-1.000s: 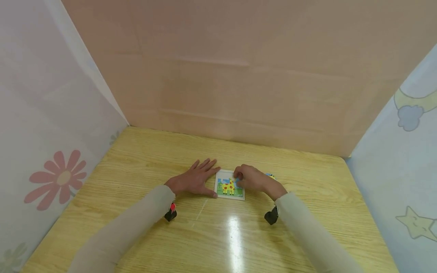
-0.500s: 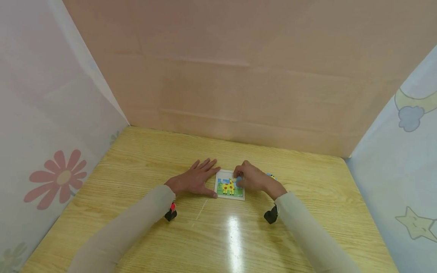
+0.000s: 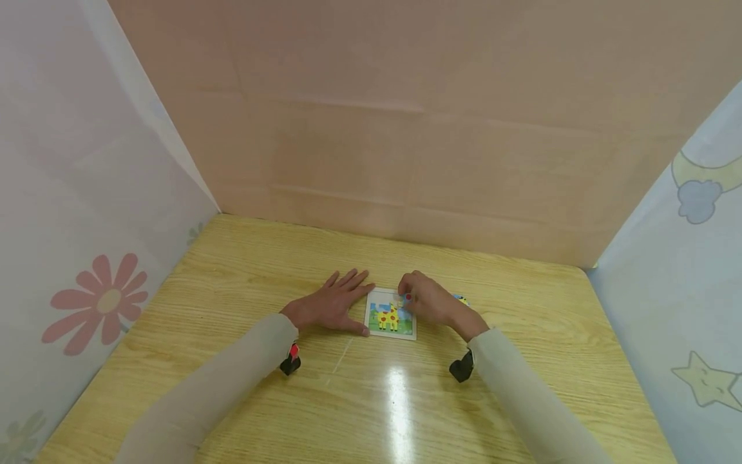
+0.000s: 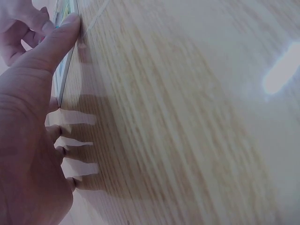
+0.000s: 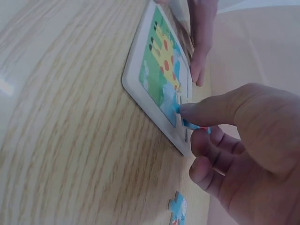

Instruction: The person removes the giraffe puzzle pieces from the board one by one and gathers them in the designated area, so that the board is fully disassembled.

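Note:
A giraffe jigsaw puzzle lies in a white-rimmed tray [image 3: 380,296] on the table, its upper part showing bare board. My left hand [image 3: 330,308] rests on the table with fingers spread; its thumb and index finger touch the tray's left edge. Over the tray's upper right corner, my right hand [image 3: 433,303] pinches a blue puzzle piece [image 5: 189,124] with a red spot between thumb and fingers. In the right wrist view this piece is tilted just above the bare strip. Another blue puzzle piece [image 5: 177,209] lies on the table beyond the tray, partly behind my right hand in the head view.
The wood-grain table [image 3: 278,412] spreads around the tray, with a bright light reflection in front. A plain tan panel [image 3: 406,142] stands along the back edge. Patterned curtains rise at the left and right sides.
My right hand has lifted slightly and shifted a little right, so the red spot on the held puzzle piece shows more. The left hand and the tray have stayed still.

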`<state>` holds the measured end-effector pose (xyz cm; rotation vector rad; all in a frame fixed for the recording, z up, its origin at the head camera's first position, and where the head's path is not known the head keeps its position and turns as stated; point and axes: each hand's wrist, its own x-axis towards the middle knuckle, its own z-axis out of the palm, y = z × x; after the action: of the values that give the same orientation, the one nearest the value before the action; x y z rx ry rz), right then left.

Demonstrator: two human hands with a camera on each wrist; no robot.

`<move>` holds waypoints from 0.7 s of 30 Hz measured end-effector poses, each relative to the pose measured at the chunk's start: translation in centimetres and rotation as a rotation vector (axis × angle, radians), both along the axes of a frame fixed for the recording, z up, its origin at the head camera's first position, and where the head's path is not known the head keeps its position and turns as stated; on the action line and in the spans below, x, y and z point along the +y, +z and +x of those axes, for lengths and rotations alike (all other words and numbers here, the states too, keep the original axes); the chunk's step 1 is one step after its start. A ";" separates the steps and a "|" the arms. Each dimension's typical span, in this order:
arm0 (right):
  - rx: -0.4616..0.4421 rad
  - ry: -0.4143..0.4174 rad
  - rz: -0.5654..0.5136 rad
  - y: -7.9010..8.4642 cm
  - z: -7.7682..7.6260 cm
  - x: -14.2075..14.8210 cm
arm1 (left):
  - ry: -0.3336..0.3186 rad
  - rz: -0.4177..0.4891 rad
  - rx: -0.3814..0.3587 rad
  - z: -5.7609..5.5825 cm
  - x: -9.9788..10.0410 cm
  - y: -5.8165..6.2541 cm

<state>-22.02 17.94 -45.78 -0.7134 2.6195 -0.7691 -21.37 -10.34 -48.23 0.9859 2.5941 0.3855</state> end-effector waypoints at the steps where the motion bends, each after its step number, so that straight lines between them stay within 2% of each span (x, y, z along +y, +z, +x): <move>1: -0.011 -0.011 -0.016 0.1 0.0 0.0 | -0.001 -0.002 0.000 0.0 0.0 0.0; 6: -0.052 -0.028 -0.049 0.7 0.0 0.3 | -0.001 -0.003 -0.006 -0.1 0.0 0.0; 12: -0.044 -0.032 -0.075 1.0 0.2 0.8 | 0.002 -0.026 0.004 -0.2 0.0 -0.2; 21: -0.100 -0.103 -0.151 1.7 0.7 3.1 | 0.015 -0.009 -0.008 0.0 0.1 0.0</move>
<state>-21.35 21.08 -44.12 -0.5673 2.5435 -1.0141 -21.39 -10.23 -48.22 0.9606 2.5953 0.3797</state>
